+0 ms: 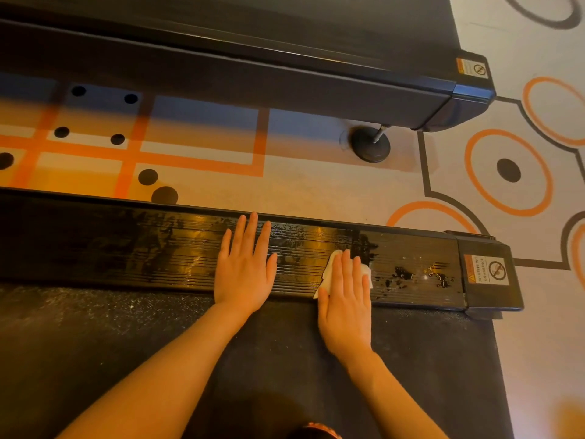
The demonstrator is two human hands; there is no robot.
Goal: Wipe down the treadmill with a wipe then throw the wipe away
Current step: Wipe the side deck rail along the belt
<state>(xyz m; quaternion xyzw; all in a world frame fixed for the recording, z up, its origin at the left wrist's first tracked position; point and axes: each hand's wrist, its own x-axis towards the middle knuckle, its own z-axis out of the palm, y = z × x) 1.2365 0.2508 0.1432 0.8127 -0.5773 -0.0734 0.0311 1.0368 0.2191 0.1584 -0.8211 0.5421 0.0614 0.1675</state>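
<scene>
**Wiping the treadmill side rail: keep the wipe flat and work toward the dry end**

So the person is kneeling over the treadmill with both hands down on the ribbed side rail, the black strip that runs between the belt and the patterned carpet.

Right hand is flat, fingers straight and close together, pressing the white wipe onto the rail. The wipe is mostly tucked under the palm and fingers, only the top and the edges poke out. Left hand is spread flat on the rail just beside it, holding nothing, looks like it's only there for balance.

The rail is shiny and wet from the left up to roughly where the wipe sits. Past that, toward the end cap with the warning sticker, it looks mostly dull with a few wet blotches. So my guess is that stretch is what's left on this rail.

Tips for this bit:
1. Push along the ribs, not across, so the wipe gets into the grooves.
2. Keep the palm flat on it, a bunched wipe would skip over spots.
3. Carry on right up to the end cap and overlap the wet patch a little.
4. Left hand is sitting on the wet part, so I'd move it to the belt to avoid smearing.

No bin in view, so can't say where the wipe goes after.
</scene>
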